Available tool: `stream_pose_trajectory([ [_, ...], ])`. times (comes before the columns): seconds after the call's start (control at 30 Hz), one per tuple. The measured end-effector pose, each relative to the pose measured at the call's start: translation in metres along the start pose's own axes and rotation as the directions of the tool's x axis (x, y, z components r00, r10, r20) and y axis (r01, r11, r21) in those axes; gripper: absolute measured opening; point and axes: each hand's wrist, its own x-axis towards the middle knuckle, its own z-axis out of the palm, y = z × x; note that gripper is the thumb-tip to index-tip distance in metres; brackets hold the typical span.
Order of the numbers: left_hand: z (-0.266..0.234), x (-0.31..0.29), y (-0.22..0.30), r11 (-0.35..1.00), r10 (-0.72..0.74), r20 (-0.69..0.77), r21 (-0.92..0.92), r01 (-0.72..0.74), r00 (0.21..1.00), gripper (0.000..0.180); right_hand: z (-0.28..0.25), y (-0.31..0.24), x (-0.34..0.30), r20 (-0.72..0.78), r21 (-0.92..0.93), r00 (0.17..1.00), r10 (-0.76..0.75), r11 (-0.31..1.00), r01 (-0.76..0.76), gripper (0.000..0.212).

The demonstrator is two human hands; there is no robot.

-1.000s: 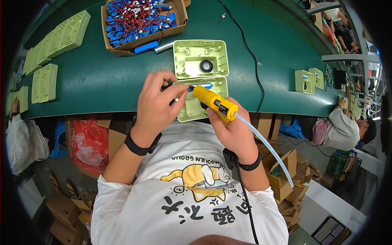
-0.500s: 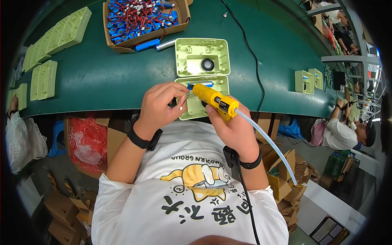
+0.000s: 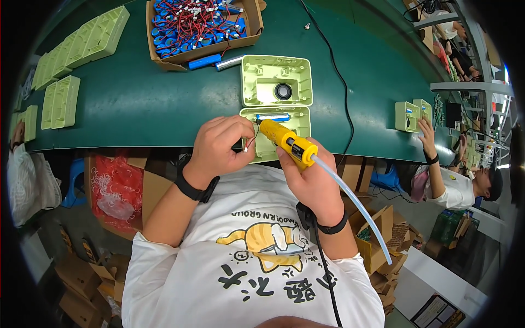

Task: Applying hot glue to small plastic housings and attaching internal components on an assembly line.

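My right hand (image 3: 316,183) is wrapped round a yellow hot glue gun (image 3: 280,136), with a long translucent glue stick (image 3: 355,202) trailing from its back end. The dark nozzle points at the left end of a blue cylindrical battery (image 3: 275,117), which lies along the far wall of a light green plastic case half (image 3: 304,123). At that case's left edge my left hand (image 3: 223,143) pinches the battery's thin red and black wires (image 3: 250,143), a small white connector hanging below. Just beyond, a second green case half (image 3: 305,82) holds a round black speaker (image 3: 283,91).
A cardboard box (image 3: 205,50) of wired blue batteries stands at the back, a loose blue battery (image 3: 205,62) beside it. Green cases (image 3: 60,104) line the left. A black cable (image 3: 343,82) crosses the green table (image 3: 164,109). At right, a co-worker's hand (image 3: 426,134) reaches toward green cases (image 3: 403,116).
The glue gun's nozzle stays by the battery's left end, with both my hands nearly still. The co-worker at right has raised an arm to the green cases. The view has shifted slightly.
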Motion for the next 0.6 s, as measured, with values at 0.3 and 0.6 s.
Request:
stream_pose_trajectory([
  [0.3, -0.0016, -0.0019, 0.0025, 1.000, -0.014, 0.031, 0.009, 0.013, 0.999, 0.026, -0.0049, -0.0034, 0.0036, -0.044, 0.043, 0.998, -0.043, 0.998, 0.045, 0.019],
  [0.6, -0.0011, -0.0015, 0.0031, 0.999, -0.014, 0.020, 0.045, 0.013, 1.000, 0.026, -0.0040, -0.0005, 0.0021, -0.019, 0.017, 1.000, 0.009, 1.000, -0.009, 0.019],
])
